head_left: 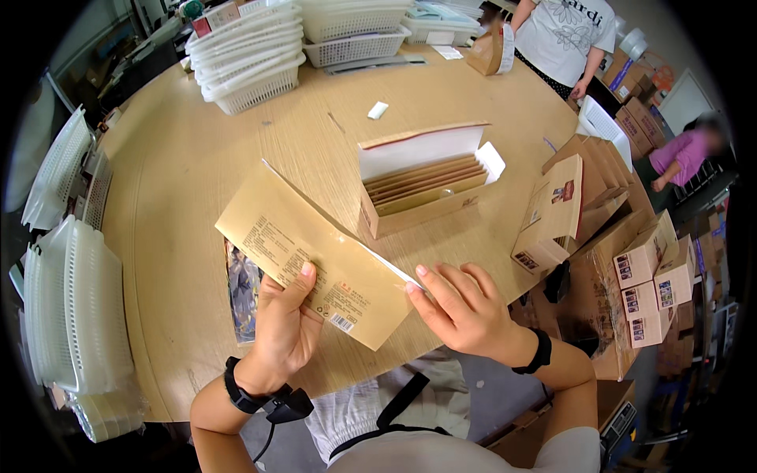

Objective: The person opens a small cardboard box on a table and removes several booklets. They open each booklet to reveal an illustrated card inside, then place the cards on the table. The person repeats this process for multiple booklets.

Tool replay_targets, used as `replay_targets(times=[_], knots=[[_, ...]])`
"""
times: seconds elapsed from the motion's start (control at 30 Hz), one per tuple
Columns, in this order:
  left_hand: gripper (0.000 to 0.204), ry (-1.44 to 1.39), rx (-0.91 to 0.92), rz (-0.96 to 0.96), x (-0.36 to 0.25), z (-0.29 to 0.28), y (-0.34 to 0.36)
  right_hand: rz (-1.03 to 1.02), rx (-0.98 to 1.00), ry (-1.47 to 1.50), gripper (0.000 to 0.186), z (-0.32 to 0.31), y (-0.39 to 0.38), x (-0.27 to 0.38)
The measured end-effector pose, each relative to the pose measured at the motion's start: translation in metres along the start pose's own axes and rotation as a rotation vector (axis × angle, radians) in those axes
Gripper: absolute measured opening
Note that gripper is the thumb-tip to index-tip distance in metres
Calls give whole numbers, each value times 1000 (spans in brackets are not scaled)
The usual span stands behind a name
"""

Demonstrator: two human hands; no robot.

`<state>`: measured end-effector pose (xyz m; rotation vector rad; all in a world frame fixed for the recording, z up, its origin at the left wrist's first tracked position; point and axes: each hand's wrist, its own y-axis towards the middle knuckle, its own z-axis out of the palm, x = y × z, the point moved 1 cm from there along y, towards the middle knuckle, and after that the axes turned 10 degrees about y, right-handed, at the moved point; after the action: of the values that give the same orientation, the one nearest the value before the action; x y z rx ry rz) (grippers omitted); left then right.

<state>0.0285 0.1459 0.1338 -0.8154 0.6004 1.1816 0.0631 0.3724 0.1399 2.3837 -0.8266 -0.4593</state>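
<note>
My left hand (pixel 285 329) grips the near lower edge of a flat tan cardboard sleeve (pixel 311 252), held tilted above the round wooden table (pixel 173 165). My right hand (pixel 464 306) pinches the sleeve's right corner with its fingertips. Under the sleeve, a printed colourful card (pixel 242 293) lies on the table. Behind it stands an open tan box (pixel 422 185) with its lid up and several flat sleeves stacked upright inside.
Stacks of white plastic baskets stand at the back (pixel 251 59) and along the left (pixel 75 303). Brown cartons (pixel 569 209) and small boxes (pixel 650 276) crowd the right. One person in a white shirt (pixel 564 35) stands at the far edge; another in purple (pixel 684 156) is at right.
</note>
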Motion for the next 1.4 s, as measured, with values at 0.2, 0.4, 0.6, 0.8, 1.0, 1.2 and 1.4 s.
replay_targets(times=[0.2,0.4,0.6,0.8,1.0,1.2,1.4], knots=[[22,-21,17,29,-3,-3,-2,181,97,426,35,4,0,2],[29,-11,32,51,-5,-9,-1,303,168,682,45,5,-3,7],[26,45,60,-12,0,-3,-1,273,13,715,39,-1,1,-3],[28,81,193,-115,9,7,-6,403,16,914,33,-4,12,-7],[42,396,92,-155,16,6,1,484,48,977,29,-10,15,1],[82,539,274,-333,20,2,10,240,60,778,40,4,19,15],[83,538,290,-302,17,6,9,222,93,757,47,2,22,19]])
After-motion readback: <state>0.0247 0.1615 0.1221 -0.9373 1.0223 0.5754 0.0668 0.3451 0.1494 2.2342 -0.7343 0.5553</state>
